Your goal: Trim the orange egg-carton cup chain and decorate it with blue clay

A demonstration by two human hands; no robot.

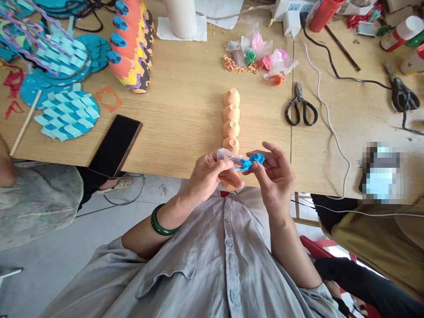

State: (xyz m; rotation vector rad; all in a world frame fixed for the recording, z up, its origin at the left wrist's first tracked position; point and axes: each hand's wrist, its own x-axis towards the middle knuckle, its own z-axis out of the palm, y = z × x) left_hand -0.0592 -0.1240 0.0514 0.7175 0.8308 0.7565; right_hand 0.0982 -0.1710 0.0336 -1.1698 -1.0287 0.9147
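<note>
In the head view, my left hand [209, 174] is closed on a small clear plastic bag [225, 154] with blue modelling clay inside. My right hand [275, 176] pinches a lump of blue modelling clay [256, 158] at the bag's open end, between thumb and fingers. The lump lies close against the blue clay in the bag; whether they are joined I cannot tell. Just beyond and partly under my hands lies a row of orange, egg-carton-like bumps [231, 114] along the table. Its near end is partly hidden by my left hand.
Several bags of coloured clay [256, 46] lie beyond the orange row. Black-handled scissors [300, 108], a white cable [323, 92] and a blurred phone [380, 174] are rightward. A black phone [115, 145], woven blue discs [68, 110] and a painted bumpy piece [127, 48] are leftward. People sit on both sides.
</note>
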